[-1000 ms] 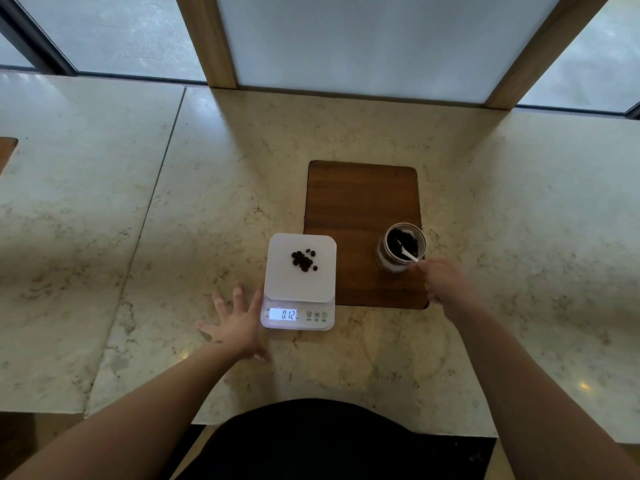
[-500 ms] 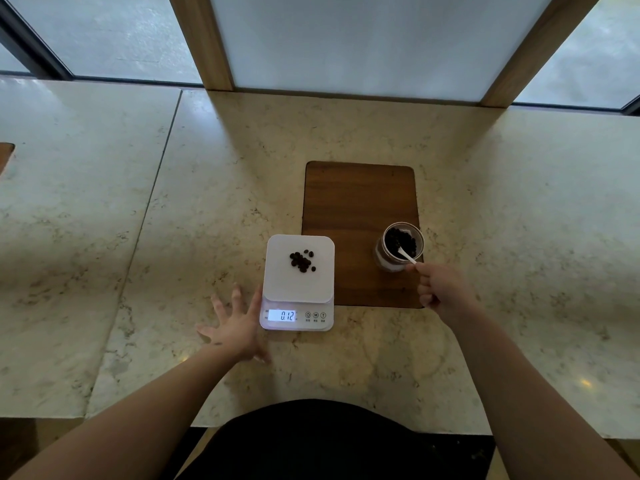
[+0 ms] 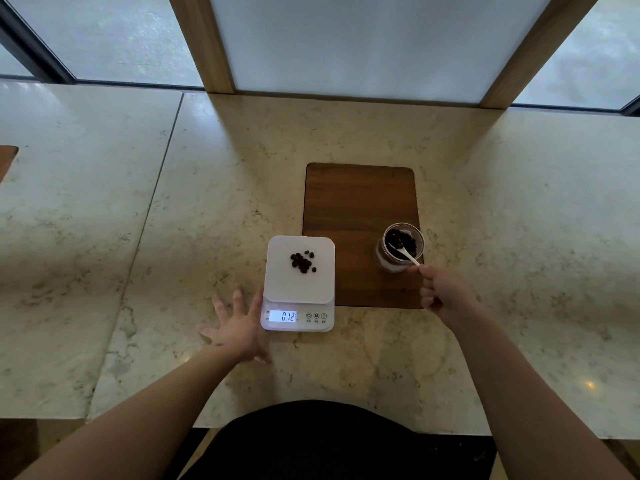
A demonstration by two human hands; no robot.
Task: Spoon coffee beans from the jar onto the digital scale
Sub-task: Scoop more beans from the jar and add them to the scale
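A white digital scale [image 3: 299,289] sits on the marble counter, its lit display reading 0.12. A small heap of coffee beans [image 3: 303,262] lies on its platform. To the right, a glass jar [image 3: 401,249] of dark beans stands on a wooden board [image 3: 358,202]. My right hand [image 3: 445,292] pinches the handle of a white spoon [image 3: 405,254], whose bowl is down among the beans in the jar. My left hand [image 3: 235,327] lies flat on the counter with fingers spread, touching the scale's left side.
The marble counter [image 3: 173,220] runs wide to both sides, with a seam on the left. Wooden window posts [image 3: 204,43] rise along the far edge. A brown corner of another board [image 3: 7,161] shows at far left.
My right hand has drawn back a little toward me while still holding the spoon in the jar. The left hand, the scale and its reading are unchanged.
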